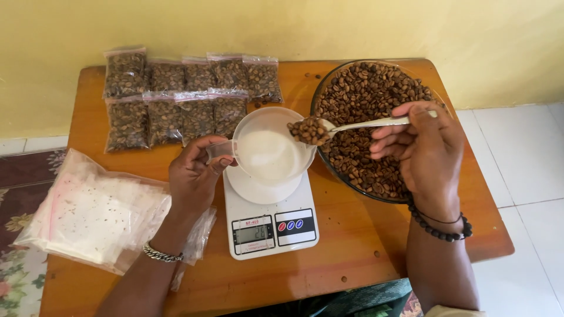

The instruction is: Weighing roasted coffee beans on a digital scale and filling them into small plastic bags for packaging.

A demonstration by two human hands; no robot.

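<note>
My left hand (192, 175) pinches the handle of a white plastic cup (269, 154) that stands on a small white kitchen scale (270, 226). A metal spoon (358, 124), heaped with brown coffee beans (308, 130), is gripped by my right hand (424, 149); its bowl hovers over the cup's right rim. Just right of the scale sits a large glass bowl (322, 89) full of coffee beans, under my right hand.
Several filled clear bags of beans (176, 97) lie in two rows at the table's back left. A pile of empty clear zip bags (94, 214) rests at the front left. The wooden table (352, 240) stands against a yellow wall; tiled floor lies to the right.
</note>
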